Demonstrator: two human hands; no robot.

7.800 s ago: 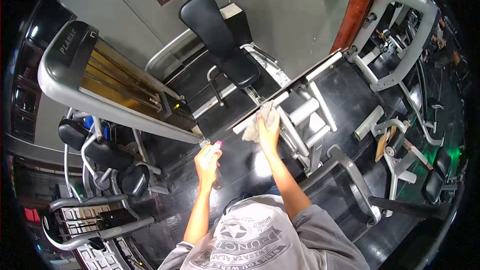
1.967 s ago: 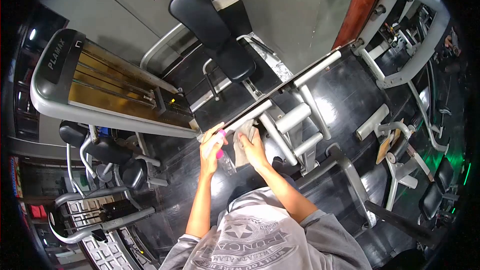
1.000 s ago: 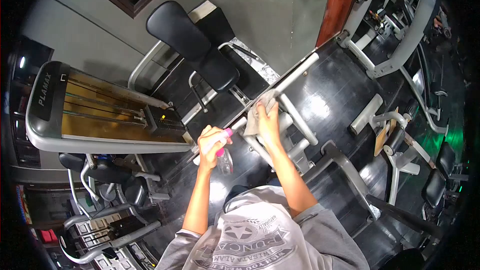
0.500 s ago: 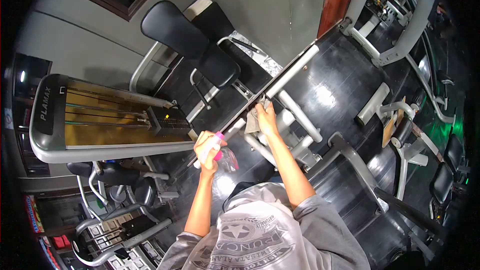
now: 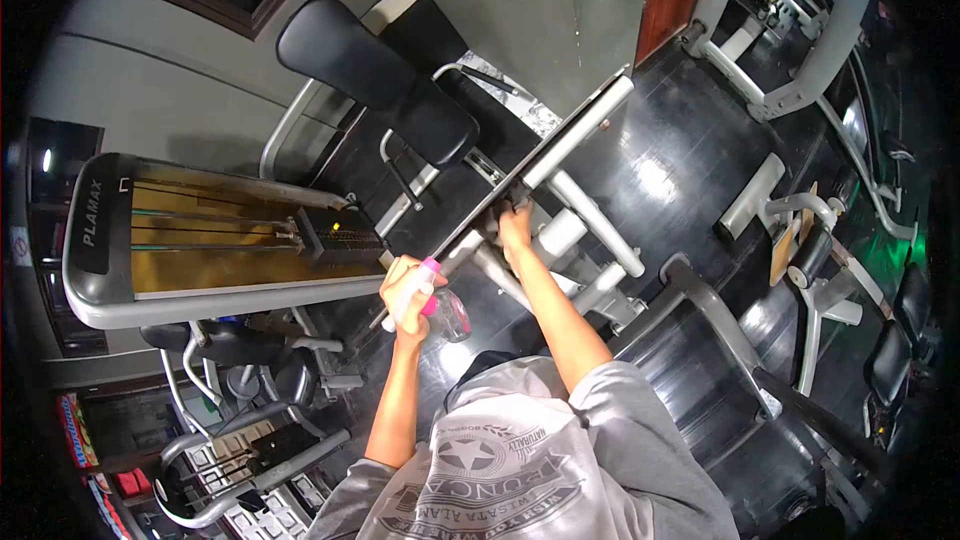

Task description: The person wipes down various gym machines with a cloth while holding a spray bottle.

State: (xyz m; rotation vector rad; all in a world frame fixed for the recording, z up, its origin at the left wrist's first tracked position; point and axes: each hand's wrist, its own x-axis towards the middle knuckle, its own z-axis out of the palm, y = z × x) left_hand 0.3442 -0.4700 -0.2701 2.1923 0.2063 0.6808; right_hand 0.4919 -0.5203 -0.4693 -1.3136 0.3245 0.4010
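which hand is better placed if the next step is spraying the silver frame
Probably the left hand: it grips the spray bottle, close to the silver frame. The right hand is in among the frame's bars, away from the bottle.

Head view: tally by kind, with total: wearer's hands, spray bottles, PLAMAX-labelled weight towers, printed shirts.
Hands: 2, left hand and right hand
Spray bottles: 1, the pink-topped spray bottle in the left hand
PLAMAX towers: 1, the weight tower
Printed shirts: 1, the grey shirt
Total: 5
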